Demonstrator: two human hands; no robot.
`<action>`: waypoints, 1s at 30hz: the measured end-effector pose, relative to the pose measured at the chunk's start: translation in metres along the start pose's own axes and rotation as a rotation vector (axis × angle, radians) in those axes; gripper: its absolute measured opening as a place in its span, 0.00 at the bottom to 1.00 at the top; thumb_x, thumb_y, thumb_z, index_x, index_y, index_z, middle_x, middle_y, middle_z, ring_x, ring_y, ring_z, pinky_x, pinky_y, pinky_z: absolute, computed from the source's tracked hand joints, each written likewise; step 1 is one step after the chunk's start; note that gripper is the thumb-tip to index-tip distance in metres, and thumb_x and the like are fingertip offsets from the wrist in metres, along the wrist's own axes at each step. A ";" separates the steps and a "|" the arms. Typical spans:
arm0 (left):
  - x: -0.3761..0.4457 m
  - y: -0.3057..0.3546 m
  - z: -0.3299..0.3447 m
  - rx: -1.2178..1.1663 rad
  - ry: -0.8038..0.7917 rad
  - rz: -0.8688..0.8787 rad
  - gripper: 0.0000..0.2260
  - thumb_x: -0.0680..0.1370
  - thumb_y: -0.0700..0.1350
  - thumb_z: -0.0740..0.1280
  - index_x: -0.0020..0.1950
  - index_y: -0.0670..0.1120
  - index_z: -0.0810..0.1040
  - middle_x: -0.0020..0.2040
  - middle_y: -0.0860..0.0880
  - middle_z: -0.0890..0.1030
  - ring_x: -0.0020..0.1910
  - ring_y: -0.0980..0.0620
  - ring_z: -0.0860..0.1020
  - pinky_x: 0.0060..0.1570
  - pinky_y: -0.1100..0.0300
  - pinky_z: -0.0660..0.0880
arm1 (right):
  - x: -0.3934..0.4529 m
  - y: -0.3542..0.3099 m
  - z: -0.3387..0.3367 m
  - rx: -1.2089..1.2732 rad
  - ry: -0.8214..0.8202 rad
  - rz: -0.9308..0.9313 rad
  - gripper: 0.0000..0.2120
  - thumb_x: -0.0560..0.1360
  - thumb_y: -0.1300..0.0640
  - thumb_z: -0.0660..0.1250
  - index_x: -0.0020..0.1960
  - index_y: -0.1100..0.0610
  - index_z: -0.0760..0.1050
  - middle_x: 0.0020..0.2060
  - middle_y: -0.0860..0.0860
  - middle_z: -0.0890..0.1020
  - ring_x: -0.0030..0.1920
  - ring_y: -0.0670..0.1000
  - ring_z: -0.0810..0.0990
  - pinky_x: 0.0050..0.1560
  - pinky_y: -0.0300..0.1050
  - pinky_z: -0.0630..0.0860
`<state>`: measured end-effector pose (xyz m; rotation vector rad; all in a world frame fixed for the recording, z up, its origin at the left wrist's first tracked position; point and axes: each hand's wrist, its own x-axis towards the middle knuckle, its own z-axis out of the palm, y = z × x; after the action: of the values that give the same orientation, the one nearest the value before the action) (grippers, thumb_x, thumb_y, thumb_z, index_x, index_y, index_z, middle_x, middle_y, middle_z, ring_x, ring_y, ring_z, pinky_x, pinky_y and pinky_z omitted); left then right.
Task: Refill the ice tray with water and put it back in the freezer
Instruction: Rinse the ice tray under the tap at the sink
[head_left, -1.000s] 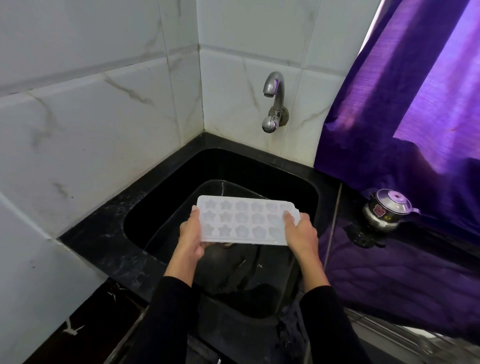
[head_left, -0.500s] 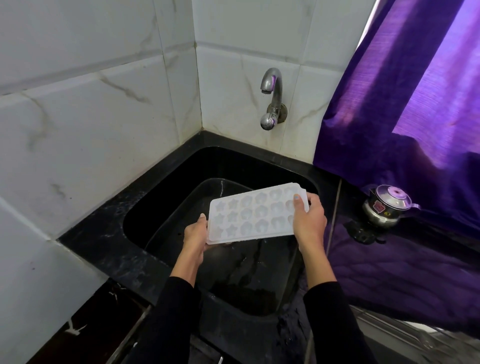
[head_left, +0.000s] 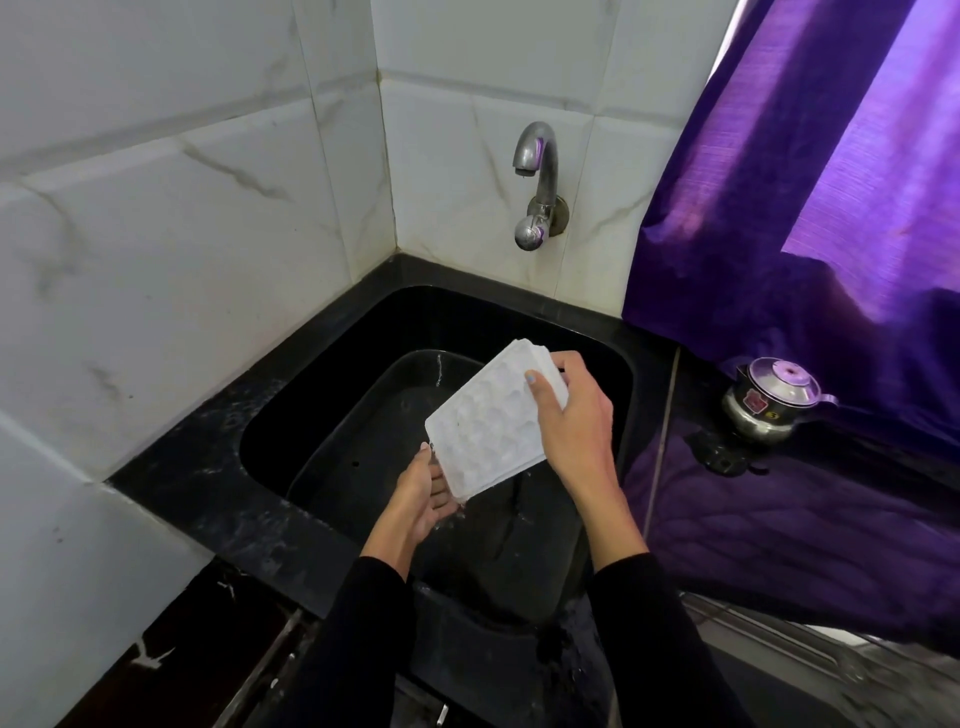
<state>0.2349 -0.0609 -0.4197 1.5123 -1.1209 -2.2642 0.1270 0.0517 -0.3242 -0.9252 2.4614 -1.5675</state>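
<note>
A white plastic ice tray (head_left: 488, 423) with small moulded cells is tilted steeply over the black sink (head_left: 322, 395), its far end raised and its near end low. My right hand (head_left: 571, 415) grips the raised right edge, thumb across the top. My left hand (head_left: 421, 493) is under the lowered near corner, palm up and fingers apart; whether it grips the tray I cannot tell. A few drops fall near that corner. The chrome tap (head_left: 535, 176) on the tiled wall above the sink shows only a drip at its spout.
A black countertop (head_left: 208, 483) rims the sink, with white marble tile walls on the left and behind. A purple curtain (head_left: 810, 234) hangs at the right. A small steel kettle (head_left: 769, 402) with a lid stands on the counter right of the sink.
The tray went from level to steeply tilted, its right end lifted by my right hand. My left hand slid from the tray's left edge to beneath its low corner.
</note>
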 end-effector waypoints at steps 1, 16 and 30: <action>-0.001 -0.001 0.001 0.001 0.002 -0.008 0.29 0.82 0.57 0.52 0.71 0.34 0.65 0.68 0.35 0.70 0.67 0.38 0.70 0.67 0.46 0.66 | -0.001 -0.001 0.003 -0.021 -0.014 -0.016 0.07 0.79 0.52 0.63 0.55 0.51 0.72 0.47 0.46 0.76 0.47 0.43 0.74 0.41 0.33 0.66; -0.011 0.008 0.018 -0.091 0.017 -0.058 0.30 0.82 0.57 0.53 0.75 0.37 0.58 0.73 0.33 0.63 0.72 0.36 0.62 0.71 0.45 0.60 | -0.016 -0.010 0.033 -0.363 -0.032 -0.373 0.11 0.76 0.57 0.67 0.58 0.54 0.75 0.54 0.50 0.78 0.50 0.50 0.77 0.47 0.51 0.76; -0.009 0.022 0.034 -0.115 -0.038 -0.067 0.28 0.82 0.58 0.49 0.72 0.38 0.65 0.65 0.39 0.73 0.63 0.39 0.73 0.62 0.47 0.69 | -0.019 0.003 0.043 -0.496 0.076 -0.384 0.09 0.76 0.55 0.66 0.56 0.55 0.76 0.45 0.49 0.82 0.39 0.50 0.79 0.39 0.47 0.77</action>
<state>0.2045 -0.0550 -0.3921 1.4893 -0.9452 -2.3667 0.1571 0.0285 -0.3513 -1.5081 2.9275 -1.0862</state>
